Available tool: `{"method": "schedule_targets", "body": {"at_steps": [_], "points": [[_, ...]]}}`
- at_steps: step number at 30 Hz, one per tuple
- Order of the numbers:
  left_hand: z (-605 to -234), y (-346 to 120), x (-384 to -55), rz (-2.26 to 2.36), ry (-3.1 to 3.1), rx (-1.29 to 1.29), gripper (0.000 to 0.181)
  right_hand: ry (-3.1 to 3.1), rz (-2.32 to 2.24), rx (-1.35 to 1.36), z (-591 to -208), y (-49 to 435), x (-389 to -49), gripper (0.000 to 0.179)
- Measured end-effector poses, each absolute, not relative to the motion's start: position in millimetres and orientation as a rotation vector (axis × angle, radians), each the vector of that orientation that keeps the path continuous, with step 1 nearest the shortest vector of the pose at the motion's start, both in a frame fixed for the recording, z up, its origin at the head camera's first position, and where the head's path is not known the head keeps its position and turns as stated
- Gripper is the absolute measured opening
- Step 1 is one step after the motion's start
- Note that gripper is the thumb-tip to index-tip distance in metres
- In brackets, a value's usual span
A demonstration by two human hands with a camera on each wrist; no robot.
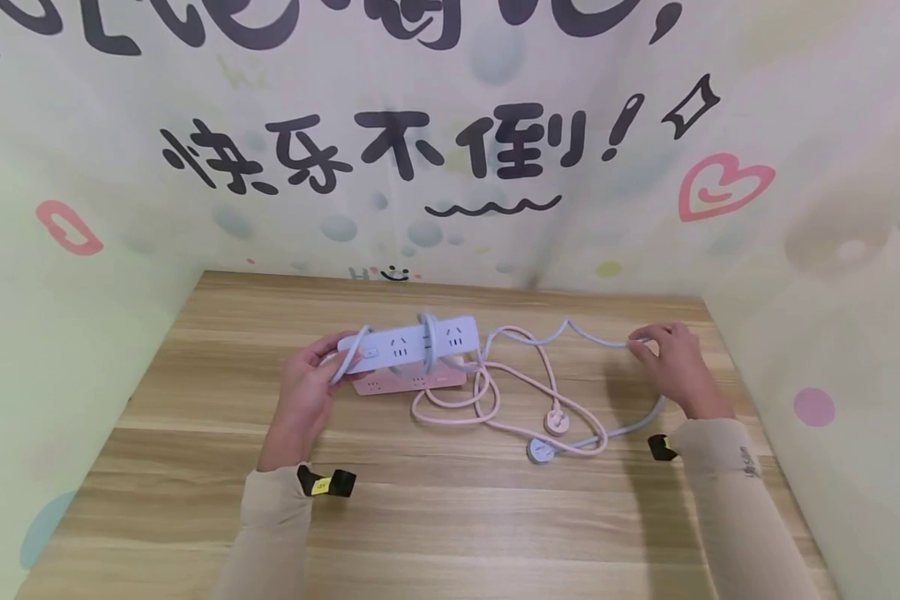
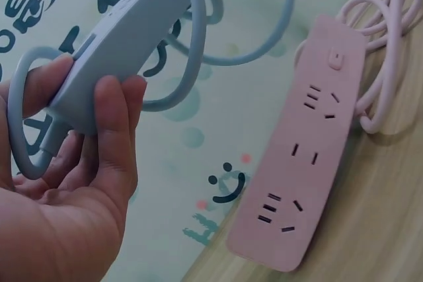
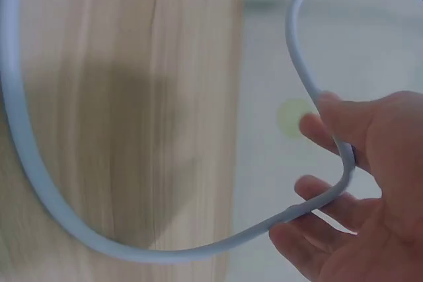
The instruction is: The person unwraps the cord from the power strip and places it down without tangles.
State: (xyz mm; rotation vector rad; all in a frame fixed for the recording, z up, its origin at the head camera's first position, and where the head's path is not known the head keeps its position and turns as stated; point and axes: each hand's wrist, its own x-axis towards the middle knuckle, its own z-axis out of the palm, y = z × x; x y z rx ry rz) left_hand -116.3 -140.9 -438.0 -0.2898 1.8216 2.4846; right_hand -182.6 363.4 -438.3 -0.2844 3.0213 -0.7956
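My left hand point(image 1: 305, 397) grips one end of a blue power strip point(image 1: 453, 335), holding it above the table. Blue cord wraps around the strip, and a loop of it passes over the fingers and thumb in the left wrist view. Out to the right, my right hand point(image 1: 675, 367) pinches the blue cord point(image 3: 299, 64) between thumb and fingers; the cord bends through the hand. The blue plug point(image 1: 541, 451) lies on the table. Partly behind the blue strip is a pink power strip point(image 2: 297, 143), lying on the table with its sockets facing up.
A coiled pink cord point(image 1: 457, 422) and its pink plug point(image 1: 557, 419) lie on the wooden table point(image 1: 450, 525), the pink cord crossing the blue one near the plugs. A printed backdrop point(image 1: 390, 225) rises behind the table and along both sides.
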Motion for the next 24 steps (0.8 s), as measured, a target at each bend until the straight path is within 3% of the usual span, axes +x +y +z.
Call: {"method": "schedule_targets", "body": {"at_steps": [5, 12, 24], "points": [[-444, -139, -113, 2.401, 1.859, -0.256, 0.041, 3.008, -0.821, -0.167, -444, 356, -187, 0.047], [-448, -137, -112, 2.399, 1.863, -0.220, 0.038, 3.005, -0.796, -0.199, -443, 343, -191, 0.053], [-447, -133, -113, 2.397, 1.874, -0.196, 0.039, 2.985, -0.977, -0.740, -406, 269, -184, 0.045]]}}
